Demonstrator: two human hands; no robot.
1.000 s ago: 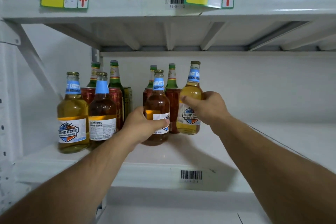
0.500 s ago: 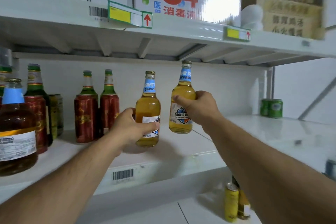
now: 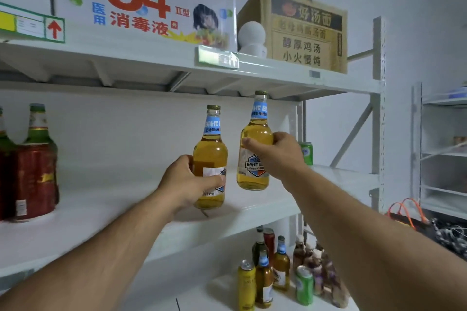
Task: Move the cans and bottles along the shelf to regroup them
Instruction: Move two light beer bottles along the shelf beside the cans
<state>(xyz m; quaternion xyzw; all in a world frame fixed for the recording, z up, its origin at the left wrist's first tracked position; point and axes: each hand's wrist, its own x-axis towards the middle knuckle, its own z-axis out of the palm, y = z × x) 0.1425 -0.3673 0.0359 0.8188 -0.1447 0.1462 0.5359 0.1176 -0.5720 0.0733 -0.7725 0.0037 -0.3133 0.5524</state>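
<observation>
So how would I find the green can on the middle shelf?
Follow the white metal middle shelf to its far right end. The small green drink can stands there alone, peeking out behind the right hand, far shorter than the tall amber bottles.

My two hands hold bottles above a wide bare stretch of the shelf (image 3: 106, 209) — free to pass. At far left the red-wrapped bottles (image 3: 35, 174) block; at far right a green can (image 3: 306, 153) stands near the upright post (image 3: 378, 98)

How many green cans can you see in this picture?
2: one green can on the middle shelf behind the right hand, another on the lower shelf. More may be hidden.
</observation>
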